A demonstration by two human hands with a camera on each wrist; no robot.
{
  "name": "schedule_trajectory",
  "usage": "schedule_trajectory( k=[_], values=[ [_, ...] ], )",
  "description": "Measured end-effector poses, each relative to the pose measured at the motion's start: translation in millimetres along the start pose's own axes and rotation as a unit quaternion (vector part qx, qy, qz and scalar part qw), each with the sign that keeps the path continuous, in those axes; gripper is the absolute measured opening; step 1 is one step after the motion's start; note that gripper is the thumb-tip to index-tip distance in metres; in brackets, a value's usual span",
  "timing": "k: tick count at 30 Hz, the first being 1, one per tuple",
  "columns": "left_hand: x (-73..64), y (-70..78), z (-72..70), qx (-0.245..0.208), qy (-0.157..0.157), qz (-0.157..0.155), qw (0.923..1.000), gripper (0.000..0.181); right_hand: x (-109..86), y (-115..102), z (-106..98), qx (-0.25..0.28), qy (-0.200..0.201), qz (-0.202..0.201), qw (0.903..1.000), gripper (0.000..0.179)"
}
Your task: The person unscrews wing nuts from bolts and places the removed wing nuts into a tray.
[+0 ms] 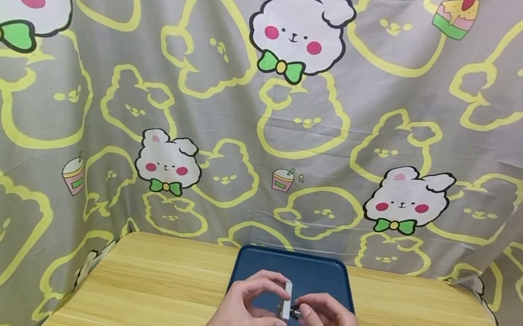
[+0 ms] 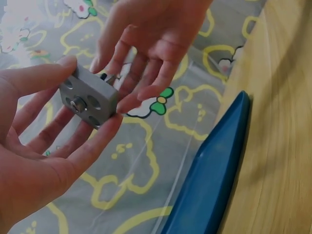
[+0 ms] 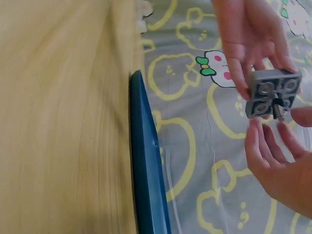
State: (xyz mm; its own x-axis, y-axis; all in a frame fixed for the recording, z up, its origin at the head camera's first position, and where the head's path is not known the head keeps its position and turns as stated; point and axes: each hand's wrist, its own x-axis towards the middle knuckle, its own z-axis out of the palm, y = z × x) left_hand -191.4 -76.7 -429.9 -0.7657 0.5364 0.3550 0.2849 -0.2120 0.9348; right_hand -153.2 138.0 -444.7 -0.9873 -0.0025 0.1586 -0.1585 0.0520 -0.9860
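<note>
My left hand [image 1: 244, 310] grips a small grey square block [image 1: 287, 301] by its edges, thumb on one side and fingers on the opposite one. The block is upright over the tray. In the left wrist view, one face of the block [image 2: 90, 97] has several round recesses and a metal end at its centre. From the other face sticks out a threaded metal bolt [image 3: 279, 111] with a dark part at its base. My right hand [image 1: 336, 325] pinches this bolt between thumb and fingertips, close beside the block.
A dark blue tray [image 1: 294, 266] lies on the wooden table [image 1: 162, 283] beneath both hands. Behind the table hangs a grey curtain [image 1: 227, 118] with a cartoon print, which also runs along both sides.
</note>
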Motion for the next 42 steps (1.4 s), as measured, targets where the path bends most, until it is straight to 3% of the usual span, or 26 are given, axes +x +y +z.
schedule_trajectory(
  k=[3,7,17,22,26,32,37,42],
  values=[
    [-0.3,0.2,1.5,0.01,-0.006,-0.005,0.9999,0.037,4.2,3,-7,0.074,-0.067,0.082,0.9916,0.039],
    [-0.2,0.6,3.6,0.017,-0.014,-0.015,0.9997,0.035,7.4,10,-15,0.136,-0.133,0.132,0.9727,0.04],
    [-0.5,0.0,7.2,0.012,-0.03,-0.023,0.9992,0.036,9.4,14,-20,0.182,-0.173,0.154,0.9556,0.029],
    [-0.3,-2.0,7.2,0.015,-0.031,-0.001,0.9994,0.037,9.8,16,-22,0.194,-0.19,0.142,0.9521,0.022],
    [-0.9,-4.4,7.4,0.013,-0.03,0.024,0.9992,0.035,9.3,13,-22,0.178,-0.188,0.13,0.957,0.018],
    [-0.2,-5.9,6.4,0.003,-0.022,0.016,0.9996,0.037,7.3,7,-17,0.111,-0.137,0.09,0.9802,0.024],
    [0.6,-4.9,4.7,0.003,-0.018,0.002,0.9998,0.038,3.8,3,-14,0.055,-0.108,0.026,0.9923,0.03],
    [0.5,-3.5,4.4,0.002,-0.013,-0.004,0.9999,0.038,-2.3,0,-8,-0.022,-0.075,-0.055,0.9954,0.02]
  ],
)
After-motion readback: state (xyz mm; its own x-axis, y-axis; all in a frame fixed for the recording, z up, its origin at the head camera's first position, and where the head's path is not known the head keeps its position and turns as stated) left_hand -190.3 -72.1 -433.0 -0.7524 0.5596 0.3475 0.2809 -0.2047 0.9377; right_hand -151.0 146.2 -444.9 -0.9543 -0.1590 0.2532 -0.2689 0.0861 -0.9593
